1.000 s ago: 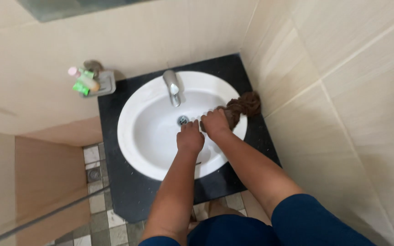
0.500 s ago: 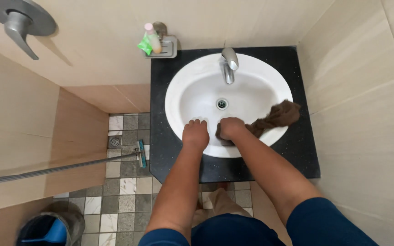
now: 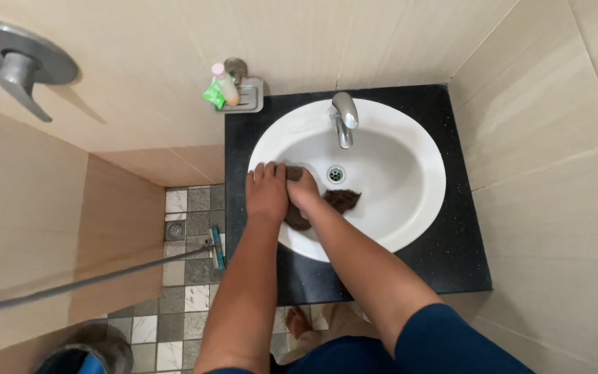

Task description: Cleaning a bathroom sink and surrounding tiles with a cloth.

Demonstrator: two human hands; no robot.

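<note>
- Our white sink (image 3: 410, 208) holds a brown rag (image 3: 337, 202) beside its drain (image 3: 336, 174).
- Our left hand (image 3: 266, 192) lies flat and open on the sink's left wall.
- Our right hand (image 3: 304, 190) presses, closed, on the rag.

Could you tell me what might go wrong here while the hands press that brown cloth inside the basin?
The right hand presses the brown cloth close to the open drain, so a corner might slip in. The left hand leans on the basin rim; if wet, it could slide. The tap stands just above the knuckles.
</note>
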